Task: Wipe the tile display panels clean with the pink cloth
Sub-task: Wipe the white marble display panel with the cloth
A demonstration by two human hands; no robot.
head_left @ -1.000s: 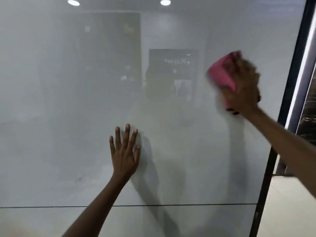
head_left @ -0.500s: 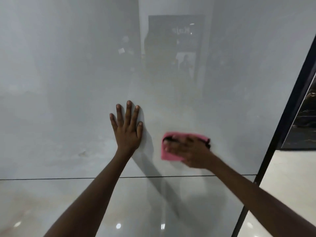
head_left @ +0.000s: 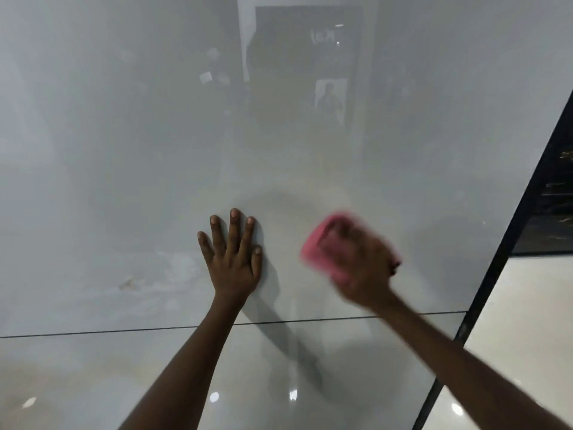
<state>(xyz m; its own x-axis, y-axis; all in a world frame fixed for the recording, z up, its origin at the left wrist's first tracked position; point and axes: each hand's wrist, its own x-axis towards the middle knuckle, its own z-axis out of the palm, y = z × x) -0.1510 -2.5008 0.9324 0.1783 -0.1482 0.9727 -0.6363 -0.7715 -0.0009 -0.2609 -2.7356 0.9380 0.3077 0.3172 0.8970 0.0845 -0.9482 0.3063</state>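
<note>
A large glossy grey tile panel [head_left: 124, 150] fills the view, with a thin dark joint line across its lower part. My left hand [head_left: 231, 259] presses flat on the panel, fingers straight and spread. To its right, my right hand [head_left: 359, 262] holds the pink cloth [head_left: 316, 243] against the panel; both are blurred by motion. The cloth shows at the hand's upper left and below its fingers. A faint brownish smudge [head_left: 127, 283] marks the panel left of my left hand.
A black frame edge [head_left: 508, 243] bounds the panel on the right. Beyond it stand a dark marbled tile [head_left: 555, 197] and a pale cream tile [head_left: 527, 305]. The lower panel [head_left: 93, 383] below the joint reflects ceiling lights.
My right hand swept the cloth down from the upper right to beside my left hand, then shifted right. My left hand stays planted on the panel. The view tilted downward.
</note>
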